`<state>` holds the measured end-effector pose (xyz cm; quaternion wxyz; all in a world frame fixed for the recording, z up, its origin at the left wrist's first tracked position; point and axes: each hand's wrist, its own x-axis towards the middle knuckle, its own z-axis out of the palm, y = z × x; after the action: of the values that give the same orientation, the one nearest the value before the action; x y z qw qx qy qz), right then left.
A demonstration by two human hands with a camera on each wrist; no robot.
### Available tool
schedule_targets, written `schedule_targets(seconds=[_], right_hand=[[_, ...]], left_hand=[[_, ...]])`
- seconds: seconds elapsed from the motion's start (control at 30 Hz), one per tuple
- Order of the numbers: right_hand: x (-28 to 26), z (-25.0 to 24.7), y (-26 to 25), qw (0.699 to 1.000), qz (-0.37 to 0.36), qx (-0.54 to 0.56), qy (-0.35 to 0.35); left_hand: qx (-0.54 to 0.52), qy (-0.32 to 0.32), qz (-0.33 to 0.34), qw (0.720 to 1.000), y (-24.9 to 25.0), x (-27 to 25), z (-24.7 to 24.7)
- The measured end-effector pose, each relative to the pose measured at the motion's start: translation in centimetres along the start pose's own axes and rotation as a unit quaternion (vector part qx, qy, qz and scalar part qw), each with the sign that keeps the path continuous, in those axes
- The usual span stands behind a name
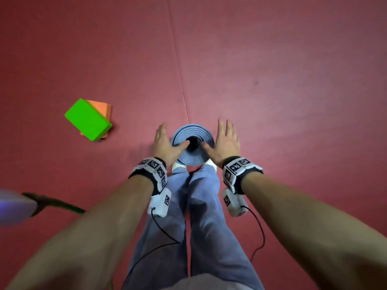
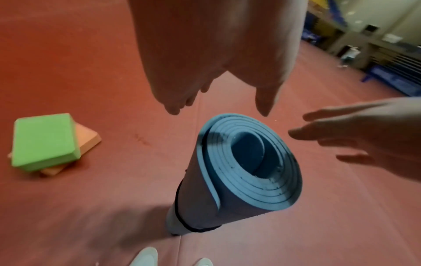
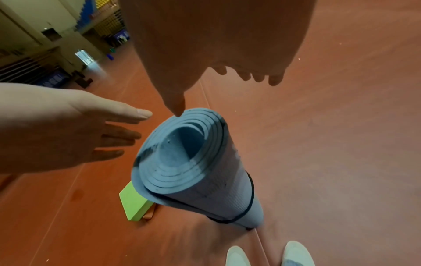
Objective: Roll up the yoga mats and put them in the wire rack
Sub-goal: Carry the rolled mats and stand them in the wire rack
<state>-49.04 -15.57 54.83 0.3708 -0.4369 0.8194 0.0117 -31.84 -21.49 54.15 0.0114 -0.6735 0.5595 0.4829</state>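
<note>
A rolled blue yoga mat (image 1: 192,143) stands upright on the red floor just ahead of my white shoes (image 1: 179,165). A black strap (image 2: 180,207) circles its lower part. My left hand (image 1: 165,141) is open at the left of the mat's top, fingers straight. My right hand (image 1: 225,141) is open at the right, mirroring it. Both thumbs reach over the spiral rim; I cannot tell whether they touch it. The left wrist view shows the mat (image 2: 239,171) between my left hand (image 2: 205,72) and right hand (image 2: 353,140). In the right wrist view the thumb tip sits at the mat (image 3: 193,162) rim.
A green foam block (image 1: 88,119) lies on an orange block (image 1: 103,108) on the floor to the left. A floor seam (image 1: 180,70) runs away ahead. A white object with a dark cable (image 1: 52,203) sits at the left edge. Blue stacked equipment (image 2: 391,75) lines the far wall.
</note>
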Motion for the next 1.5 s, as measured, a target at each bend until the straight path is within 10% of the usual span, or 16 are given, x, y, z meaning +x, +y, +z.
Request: schedule_targets(seconds=[0.4,1.1,1.3,1.5], right_hand=[[3.5,4.2,1.2,0.977,0.085,0.152,-0.127],[-14.7,-14.1,1.7,0.929,0.089,0.316,0.171],[-21.1,-14.9,-0.1,0.804,0.082,0.425,0.406],[-26.6,-14.4,0.3,0.728,0.102,0.479,0.480]], left_hand=[[-0.019,-0.031,-0.161,0.986,-1.4,1.9,3.8],[-0.115,-0.073,0.191,0.972,14.3,-12.7,-3.9],[-0.129,-0.150,0.338,0.920,19.5,-17.0,-5.2],[-0.099,-0.244,0.442,0.857,20.9,-21.3,-4.6]])
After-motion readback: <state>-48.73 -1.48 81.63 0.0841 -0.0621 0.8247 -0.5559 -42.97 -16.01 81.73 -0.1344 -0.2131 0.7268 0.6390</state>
